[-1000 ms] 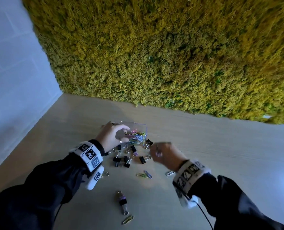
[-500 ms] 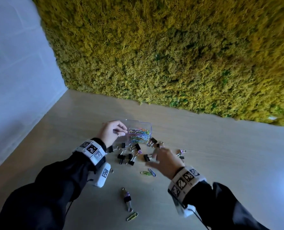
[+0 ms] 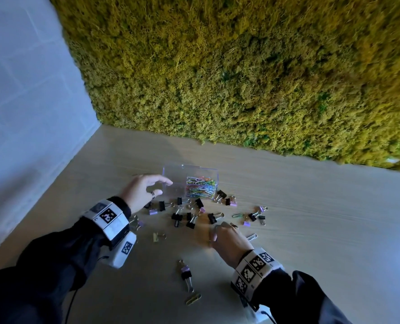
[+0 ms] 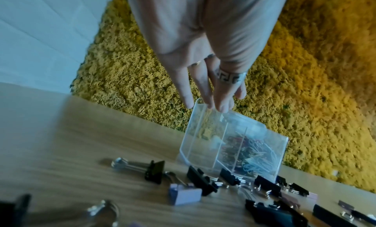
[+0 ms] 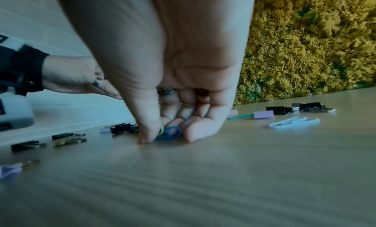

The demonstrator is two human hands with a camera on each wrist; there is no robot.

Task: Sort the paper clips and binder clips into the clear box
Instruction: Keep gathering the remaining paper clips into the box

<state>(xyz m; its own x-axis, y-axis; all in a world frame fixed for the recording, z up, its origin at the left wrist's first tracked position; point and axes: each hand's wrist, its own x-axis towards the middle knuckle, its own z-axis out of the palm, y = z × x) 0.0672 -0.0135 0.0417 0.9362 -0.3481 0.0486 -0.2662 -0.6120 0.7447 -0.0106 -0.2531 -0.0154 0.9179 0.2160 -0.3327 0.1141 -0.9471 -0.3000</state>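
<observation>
The clear box (image 3: pixel 178 174) (image 4: pixel 203 134) stands on the wooden table, with coloured paper clips (image 3: pixel 201 188) (image 4: pixel 250 151) piled in its right compartment. My left hand (image 3: pixel 165 187) (image 4: pixel 209 103) is at the box's left end, its straight fingers touching the rim. Black and purple binder clips (image 3: pixel 189 216) (image 4: pixel 154 171) lie scattered in front of the box. Nearer to me, my right hand (image 3: pixel 217 228) (image 5: pixel 167 138) presses down on the table, thumb and curled fingers pinching a blue paper clip (image 5: pixel 170 133) and a yellow-green one beside it.
A moss wall (image 3: pixel 241 78) rises behind the table, a white wall (image 3: pixel 26 101) on the left. Loose pieces: a green paper clip (image 3: pixel 237 215), a white paper clip (image 3: pixel 251 237) (image 5: pixel 293 122), a gold binder clip (image 3: pixel 158 236), a purple-black binder clip (image 3: pixel 186 273) and a gold paper clip (image 3: pixel 193 299) near me.
My right hand has drawn back from the box and come down onto the two paper clips on the table. My left hand's fingers have straightened at the box's left end.
</observation>
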